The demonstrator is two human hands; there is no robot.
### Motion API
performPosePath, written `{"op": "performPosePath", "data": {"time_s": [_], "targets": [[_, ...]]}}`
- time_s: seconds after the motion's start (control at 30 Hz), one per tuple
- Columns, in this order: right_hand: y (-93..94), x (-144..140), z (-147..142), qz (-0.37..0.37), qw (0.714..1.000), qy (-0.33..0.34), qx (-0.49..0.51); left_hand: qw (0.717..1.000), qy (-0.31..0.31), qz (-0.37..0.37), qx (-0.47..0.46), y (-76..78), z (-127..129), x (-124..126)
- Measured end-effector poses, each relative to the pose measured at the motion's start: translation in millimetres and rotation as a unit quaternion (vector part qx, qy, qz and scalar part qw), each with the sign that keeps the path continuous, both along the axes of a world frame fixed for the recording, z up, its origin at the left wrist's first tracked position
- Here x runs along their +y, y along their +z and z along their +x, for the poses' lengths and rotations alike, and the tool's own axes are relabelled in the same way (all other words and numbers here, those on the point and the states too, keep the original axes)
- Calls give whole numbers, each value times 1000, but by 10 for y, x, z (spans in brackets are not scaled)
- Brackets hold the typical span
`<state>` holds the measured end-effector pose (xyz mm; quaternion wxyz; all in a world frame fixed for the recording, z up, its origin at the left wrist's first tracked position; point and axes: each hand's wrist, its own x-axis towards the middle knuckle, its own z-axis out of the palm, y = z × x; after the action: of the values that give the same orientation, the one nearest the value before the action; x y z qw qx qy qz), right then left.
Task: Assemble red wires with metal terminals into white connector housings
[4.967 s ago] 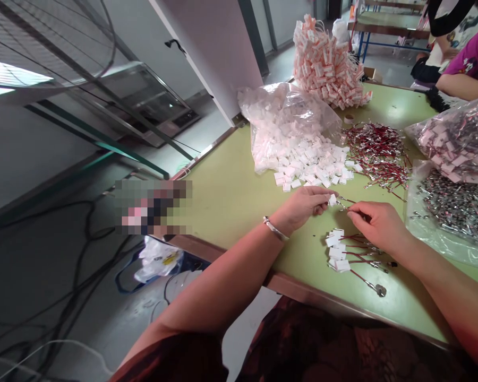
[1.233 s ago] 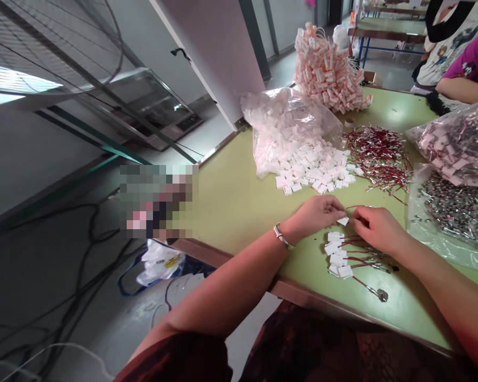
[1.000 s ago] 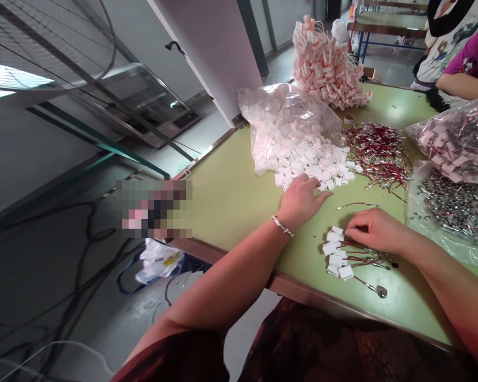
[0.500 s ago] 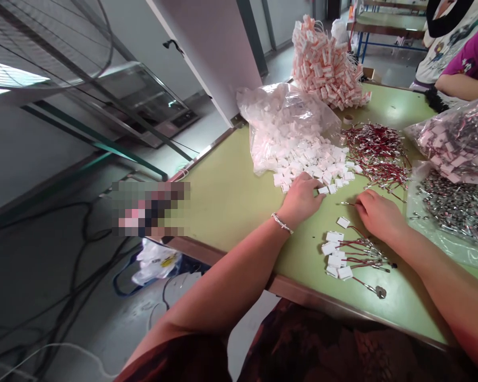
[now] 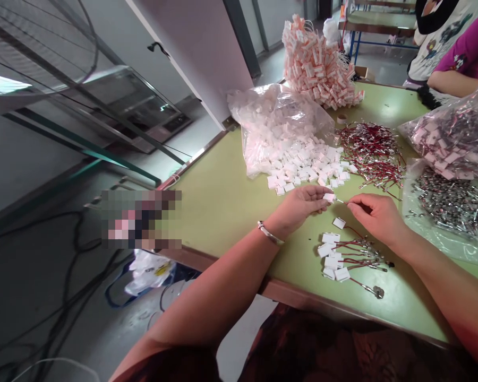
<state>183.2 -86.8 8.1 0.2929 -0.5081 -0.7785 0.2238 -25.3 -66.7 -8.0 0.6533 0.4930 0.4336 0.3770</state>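
My left hand (image 5: 302,206) pinches a small white plastic housing (image 5: 329,197) between thumb and fingers. Facing it, my right hand (image 5: 372,212) grips a short wire lead, its metal terminal (image 5: 340,200) pointing at the housing's near end; whether the tip is inside I cannot tell. Below my hands lie several white housings (image 5: 333,260) with red wires attached, their metal ends to the right. Just beyond my left hand spreads a pile of loose white housings (image 5: 302,162). Past my right hand sits a heap of red wire leads (image 5: 370,151).
A clear bag (image 5: 249,132) spills the white housings. Bundled pink-and-white parts (image 5: 318,69) rise at the back. On the right are a bag of white parts (image 5: 450,143) and metal pieces (image 5: 454,204) on plastic. Two people are at the far right, one in a purple sleeve (image 5: 466,48).
My left hand has come away from the white pile with one housing, toward my right hand. The wire's terminal now meets the housing. The whole view has shifted slightly.
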Motion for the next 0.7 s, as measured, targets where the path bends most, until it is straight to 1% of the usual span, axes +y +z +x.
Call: {"op": "performPosePath", "data": {"time_s": [0.1, 0.23, 0.33, 0.4, 0.47, 0.53, 0.7], "targets": [[-3, 5, 7, 4, 1000, 9, -13, 998, -18, -32, -43, 14, -13, -1], [-27, 14, 41, 8, 999, 15, -38, 997, -31, -40, -59, 46, -17, -11], [-24, -10, 45, 72, 990, 3, -125, 999, -37, -28, -29, 53, -3, -14], [-13, -39, 29, 123, 972, 13, -201, 999, -46, -9, 4, 44, 16, -15], [-3, -66, 3, 147, 955, 33, -255, 998, -54, 6, 27, 28, 39, -19], [0, -85, -30, 137, 949, 43, -282, 997, -63, 11, 39, 12, 59, -26], [-21, -106, -93, 71, 943, 62, -318, 990, -100, 50, 87, -14, 92, -64]]}}
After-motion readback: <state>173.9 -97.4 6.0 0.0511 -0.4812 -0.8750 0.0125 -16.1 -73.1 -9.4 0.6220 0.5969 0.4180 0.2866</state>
